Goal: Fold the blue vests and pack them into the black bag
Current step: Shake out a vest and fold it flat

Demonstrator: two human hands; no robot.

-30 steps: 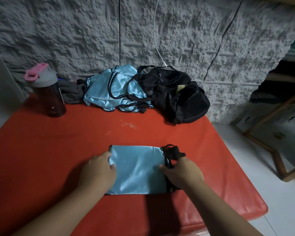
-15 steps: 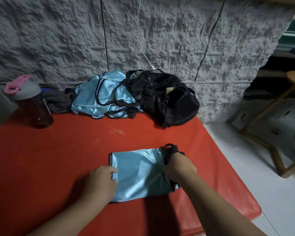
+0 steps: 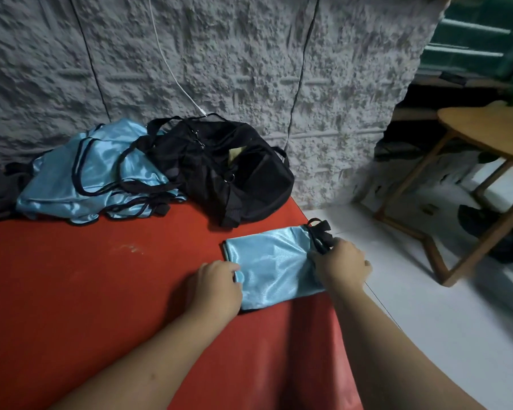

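One blue vest [image 3: 274,266] lies folded into a neat rectangle between the hands on the red counter [image 3: 86,291]. The left hand [image 3: 219,287] pinches its near-left edge; the right hand [image 3: 339,266] grips the bunched black-trimmed end. The black bag [image 3: 219,167] gapes open just beyond the hands. Left of the bag, an unfolded heap of vests [image 3: 92,176] waits, so most folding and packing appears to remain.

Rough grey wall [image 3: 234,54] (wooden table [image 3: 486,125] beside)
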